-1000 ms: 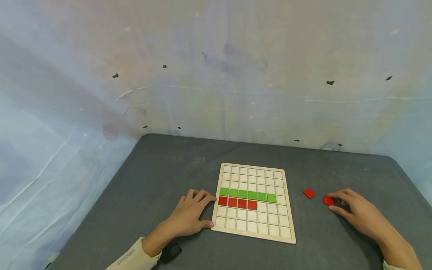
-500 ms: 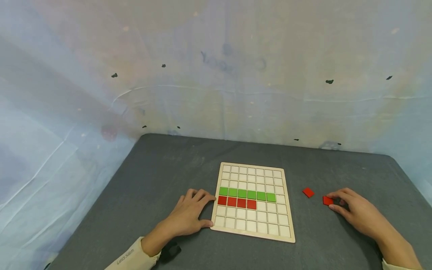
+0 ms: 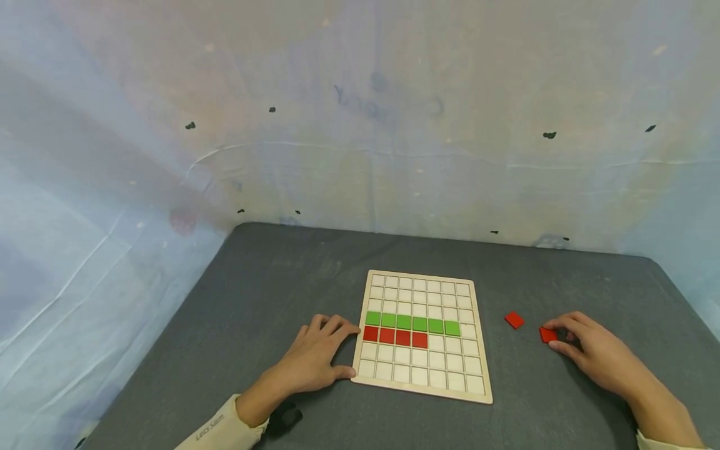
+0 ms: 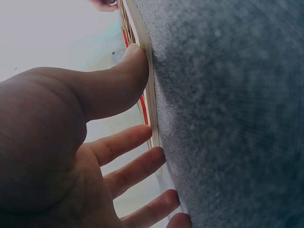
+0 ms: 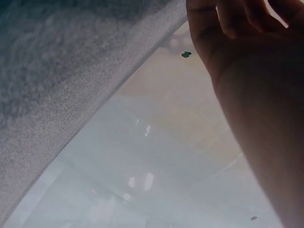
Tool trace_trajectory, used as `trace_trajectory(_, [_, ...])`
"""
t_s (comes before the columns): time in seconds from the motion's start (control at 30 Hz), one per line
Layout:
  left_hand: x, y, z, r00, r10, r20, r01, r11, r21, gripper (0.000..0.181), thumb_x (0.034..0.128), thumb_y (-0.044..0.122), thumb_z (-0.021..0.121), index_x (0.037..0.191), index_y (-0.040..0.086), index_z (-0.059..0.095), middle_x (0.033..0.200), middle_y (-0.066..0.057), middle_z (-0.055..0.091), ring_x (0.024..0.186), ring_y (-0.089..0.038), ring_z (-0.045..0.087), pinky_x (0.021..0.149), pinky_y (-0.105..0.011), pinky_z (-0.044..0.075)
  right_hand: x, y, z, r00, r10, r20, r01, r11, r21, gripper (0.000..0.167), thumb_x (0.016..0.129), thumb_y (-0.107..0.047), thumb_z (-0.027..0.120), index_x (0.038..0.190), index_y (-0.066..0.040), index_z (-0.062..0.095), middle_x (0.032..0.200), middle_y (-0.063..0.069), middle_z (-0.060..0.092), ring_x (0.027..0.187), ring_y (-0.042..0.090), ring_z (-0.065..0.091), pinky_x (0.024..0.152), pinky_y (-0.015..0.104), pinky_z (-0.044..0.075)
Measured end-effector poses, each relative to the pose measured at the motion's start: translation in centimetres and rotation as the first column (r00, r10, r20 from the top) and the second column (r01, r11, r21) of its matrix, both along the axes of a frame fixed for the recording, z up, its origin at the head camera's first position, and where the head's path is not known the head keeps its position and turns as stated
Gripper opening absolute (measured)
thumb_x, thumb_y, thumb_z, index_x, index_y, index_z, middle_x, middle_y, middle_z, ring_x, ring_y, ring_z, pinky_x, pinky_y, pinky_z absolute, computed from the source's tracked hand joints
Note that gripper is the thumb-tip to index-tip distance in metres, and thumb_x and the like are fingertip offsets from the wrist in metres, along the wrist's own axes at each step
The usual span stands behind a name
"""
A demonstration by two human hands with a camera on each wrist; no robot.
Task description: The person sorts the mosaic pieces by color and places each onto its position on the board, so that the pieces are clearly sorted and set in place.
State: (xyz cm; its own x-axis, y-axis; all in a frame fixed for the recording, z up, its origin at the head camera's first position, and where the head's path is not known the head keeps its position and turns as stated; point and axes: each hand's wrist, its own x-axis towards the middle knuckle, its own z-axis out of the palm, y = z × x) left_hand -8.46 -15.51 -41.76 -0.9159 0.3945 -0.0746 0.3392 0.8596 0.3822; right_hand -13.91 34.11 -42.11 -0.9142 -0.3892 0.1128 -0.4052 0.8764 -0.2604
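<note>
A pale wooden grid board (image 3: 419, 376) lies on the dark table. One row bears several green square tiles (image 3: 419, 324); the row below starts with several red square tiles (image 3: 403, 337). My left hand (image 3: 315, 359) rests at the board's left side, thumb and fingertips touching its edge (image 4: 151, 95), fingers spread in the left wrist view. Right of the board, my right hand (image 3: 599, 356) pinches a red square tile (image 3: 547, 335) between thumb and fingers, close to the tabletop. Another red tile (image 3: 514, 320) lies between it and the board. The right wrist view shows the hand (image 5: 256, 61) but not its tile.
The grey-black cloth-covered table (image 3: 292, 275) has rounded far corners. A pale patterned curtain (image 3: 394, 125) hangs behind and at the sides. Beside the left wrist sits a small black object (image 3: 285, 417), partly hidden by the sleeve.
Both hands, the board and the tiles stay almost where they were. The pinched red tile turns slightly in my right fingers.
</note>
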Motion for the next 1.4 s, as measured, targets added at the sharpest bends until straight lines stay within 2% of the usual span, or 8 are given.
trace_trajectory(0.2, [0.0, 0.0, 0.0, 1.0, 0.001, -0.002, -0.001, 1.0, -0.004, 0.065, 0.081, 0.045, 0.08, 0.138, 0.026, 0.054, 0.134, 0.002, 0.052, 0.124, -0.03, 0.042, 0.09, -0.052, 0.039, -0.1, 0.3, 0.1, 1.0, 0.004, 0.018, -0.004, 1.0, -0.003, 0.021, 0.092, -0.019, 0.072, 0.111, -0.012, 0.067, 0.104, 0.002, 0.062, 0.076, -0.008, 0.047, 0.061, 0.025, 0.044])
trace_trajectory(0.57, [0.0, 0.0, -0.3, 1.0, 0.009, -0.013, -0.009, 1.0, -0.009, 0.065, 0.0805, 0.045, 0.08, 0.138, 0.026, 0.055, 0.133, 0.002, 0.052, 0.125, -0.031, 0.042, 0.091, -0.053, 0.039, 0.0, 0.5, 0.2, 0.995, -0.052, 0.082, 0.052, 0.999, -0.004, 0.027, 0.096, -0.027, 0.066, 0.116, -0.009, 0.066, 0.101, 0.002, 0.061, 0.074, -0.006, 0.046, 0.061, 0.026, 0.041])
trace_trajectory(0.77, [-0.1, 0.0, -0.4, 1.0, 0.002, -0.017, -0.002, 1.0, -0.008, 0.065, 0.081, 0.046, 0.08, 0.138, 0.026, 0.055, 0.134, 0.002, 0.052, 0.124, -0.032, 0.042, 0.09, -0.053, 0.039, 0.1, 0.2, 0.2, 0.997, -0.036, 0.07, 0.037, 0.999, -0.007, 0.025, 0.096, -0.028, 0.067, 0.115, -0.012, 0.066, 0.104, 0.003, 0.062, 0.076, -0.006, 0.049, 0.061, 0.026, 0.044])
trace_trajectory(1.4, [-0.1, 0.0, -0.4, 1.0, -0.001, -0.006, 0.001, 1.0, 0.001, 0.066, 0.0804, 0.044, 0.081, 0.138, 0.026, 0.054, 0.135, 0.002, 0.052, 0.126, -0.032, 0.042, 0.09, -0.054, 0.039, 0.3, -1.3, 0.4, 0.998, -0.022, 0.06, 0.023, 1.0, -0.012, 0.026, 0.095, -0.028, 0.069, 0.116, -0.012, 0.066, 0.099, -0.002, 0.061, 0.074, -0.006, 0.047, 0.061, 0.025, 0.042])
